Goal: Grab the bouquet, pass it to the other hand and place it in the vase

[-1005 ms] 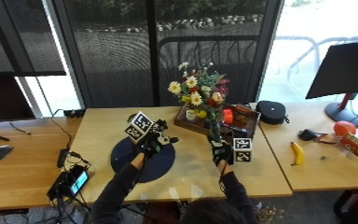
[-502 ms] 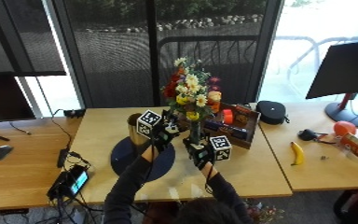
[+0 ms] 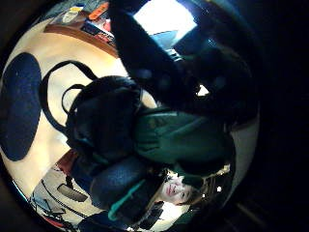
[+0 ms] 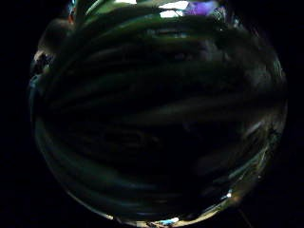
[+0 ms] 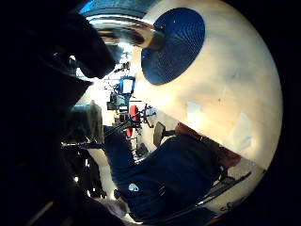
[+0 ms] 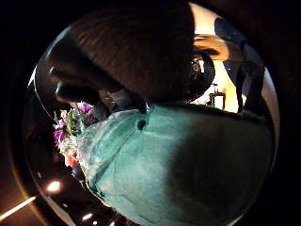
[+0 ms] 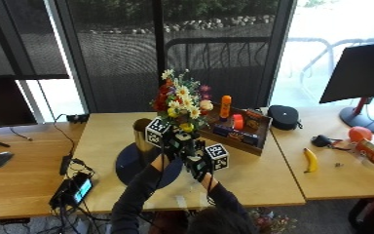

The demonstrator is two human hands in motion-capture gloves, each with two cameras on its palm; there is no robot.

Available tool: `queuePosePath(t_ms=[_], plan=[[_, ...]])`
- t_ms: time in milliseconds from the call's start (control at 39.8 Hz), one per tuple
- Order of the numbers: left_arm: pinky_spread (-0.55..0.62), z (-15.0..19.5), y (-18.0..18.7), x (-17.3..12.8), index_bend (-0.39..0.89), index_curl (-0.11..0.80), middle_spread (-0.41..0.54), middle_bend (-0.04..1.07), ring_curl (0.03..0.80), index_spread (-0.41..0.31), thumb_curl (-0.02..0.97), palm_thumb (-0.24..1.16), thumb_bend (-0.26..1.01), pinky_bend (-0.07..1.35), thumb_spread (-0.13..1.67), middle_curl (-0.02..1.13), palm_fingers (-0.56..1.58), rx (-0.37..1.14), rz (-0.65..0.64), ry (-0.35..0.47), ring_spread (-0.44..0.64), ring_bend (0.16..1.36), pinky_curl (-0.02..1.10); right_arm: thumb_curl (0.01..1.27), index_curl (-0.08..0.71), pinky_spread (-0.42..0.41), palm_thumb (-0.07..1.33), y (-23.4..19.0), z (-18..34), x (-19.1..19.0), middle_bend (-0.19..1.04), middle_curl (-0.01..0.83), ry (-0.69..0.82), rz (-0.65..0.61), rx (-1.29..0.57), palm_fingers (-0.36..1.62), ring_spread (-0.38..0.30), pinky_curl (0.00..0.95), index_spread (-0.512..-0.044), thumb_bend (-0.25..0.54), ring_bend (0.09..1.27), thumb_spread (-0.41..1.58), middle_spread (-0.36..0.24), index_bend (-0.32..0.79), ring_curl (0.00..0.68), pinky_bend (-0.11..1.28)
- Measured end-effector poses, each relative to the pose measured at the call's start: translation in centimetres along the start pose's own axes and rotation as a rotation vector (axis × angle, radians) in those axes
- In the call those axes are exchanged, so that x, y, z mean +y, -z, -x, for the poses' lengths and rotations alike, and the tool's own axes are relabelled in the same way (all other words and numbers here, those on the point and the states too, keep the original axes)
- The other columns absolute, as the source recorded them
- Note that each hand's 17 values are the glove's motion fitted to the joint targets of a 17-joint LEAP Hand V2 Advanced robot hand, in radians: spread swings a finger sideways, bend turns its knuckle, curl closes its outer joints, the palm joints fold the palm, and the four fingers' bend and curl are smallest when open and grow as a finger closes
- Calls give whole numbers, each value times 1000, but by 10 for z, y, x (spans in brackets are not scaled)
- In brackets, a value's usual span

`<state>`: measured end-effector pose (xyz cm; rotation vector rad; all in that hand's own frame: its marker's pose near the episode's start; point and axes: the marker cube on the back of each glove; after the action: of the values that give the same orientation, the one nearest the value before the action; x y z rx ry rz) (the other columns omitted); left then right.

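Both my hands have come together since half a second ago: my right hand (image 7: 200,163) has carried the bouquet (image 7: 179,105) leftward, and my left hand (image 7: 174,141) has closed in on the stems, so the flowers now stand just right of the vase (image 7: 141,136) rather than out over the middle of the table (image 7: 252,170). I hold the bouquet upright above the table, its blooms up near the far edge side, level with the wooden tray (image 7: 239,134). My left hand curls round the stems just above my right; its thumb side palm view is filled with the dark green stems (image 4: 156,109), pressed close. My right hand grips lower down, on the teal wrapping (image 6: 188,165), which fills its thumb side view, with the flowers (image 6: 68,127) beyond it. So both hands are clasped on the bouquet at once.

The gold vase stands on a dark blue round mat (image 7: 135,165), towards the left of the table, just beside my left hand and not touching the flowers. My right little finger side view shows the vase's rim (image 5: 122,26) and the blue mat (image 5: 174,44) below.
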<state>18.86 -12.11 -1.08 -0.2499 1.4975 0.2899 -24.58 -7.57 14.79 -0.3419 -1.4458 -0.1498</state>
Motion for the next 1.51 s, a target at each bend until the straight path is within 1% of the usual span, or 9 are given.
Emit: queuePosePath(t_ms=[126, 151, 226, 477, 653, 779, 929, 1256, 1507], plan=[[292, 7, 3, -4, 347, 344, 100, 346, 236, 9, 403, 752, 11, 457, 942, 348, 632, -24, -39, 33, 208, 550, 302, 426, 638, -245, 1019, -4, 1, 2, 479, 722, 4, 13, -4, 1208, -247, 531, -217, -19, 565, 960, -201, 548, 594, 408], [284, 8, 4, -4, 298, 334, 96, 306, 235, 13, 403, 749, 0, 477, 936, 333, 578, -25, -42, 34, 216, 546, 311, 428, 638, -245, 1019, -3, 0, 1, 478, 723, 10, 10, -6, 1208, -247, 530, -216, -19, 565, 959, -201, 547, 594, 407], [248, 5, 1, -1, 392, 379, -28, 431, 243, -65, 430, 828, 25, 307, 928, 383, 781, -27, -44, 41, 60, 517, 272, 431, 641, -247, 1019, -2, -2, -1, 476, 724, 25, -1, -11, 1207, -247, 530, -216, -19, 566, 958, -200, 543, 595, 408], [171, -6, -5, 6, 436, 448, -181, 535, 293, -165, 521, 980, 20, 118, 738, 468, 914, -44, -95, 45, -173, 471, 236, 435, 623, -254, 1000, 1, -2, -3, 453, 718, 28, -14, -21, 1190, -243, 521, -219, -25, 564, 935, -202, 483, 595, 396], [173, -25, -2, 10, 436, 479, -206, 557, 319, -182, 588, 1083, 22, 103, 583, 499, 894, -55, -180, 26, -216, 447, 221, 427, 582, -266, 976, 4, 3, 5, 415, 693, 33, 4, -8, 1105, -245, 496, -231, -32, 542, 905, -201, 378, 581, 350], [160, -40, 15, 2, 436, 500, -215, 567, 336, -191, 627, 1123, 9, 108, 486, 512, 898, -13, -250, 36, -231, 445, 213, 420, 552, -248, 943, 14, 10, 20, 351, 659, 56, -80, 59, 1003, -243, 472, -251, -38, 480, 887, -202, 287, 557, 293], [136, -94, 39, 4, 423, 519, -218, 575, 354, -198, 664, 1148, -12, 119, 399, 525, 906, -67, -371, -2, -242, 435, 212, 417, 517, -218, 921, 40, 27, 32, 267, 614, 104, -199, 110, 1009, -238, 451, -265, -34, 432, 877, -193, 199, 531, 263], [106, -191, 139, -12, 395, 557, -227, 568, 389, -208, 715, 1152, -24, 130, 291, 546, 919, -159, -723, -16, -255, 423, 222, 424, 468, -189, 918, 86, 35, 32, 198, 572, 115, -263, 136, 1070, -232, 424, -271, -23, 357, 899, -185, 157, 500, 207], [100, -187, 196, -20, 380, 583, -230, 566, 409, -211, 742, 1147, -24, 123, 257, 558, 927, -102, -810, 38, -265, 410, 224, 427, 449, -172, 909, 107, 27, 13, 192, 558, 89, -281, 201, 1067, -226, 415, -264, -24, 323, 926, -183, 157, 492, 185]])
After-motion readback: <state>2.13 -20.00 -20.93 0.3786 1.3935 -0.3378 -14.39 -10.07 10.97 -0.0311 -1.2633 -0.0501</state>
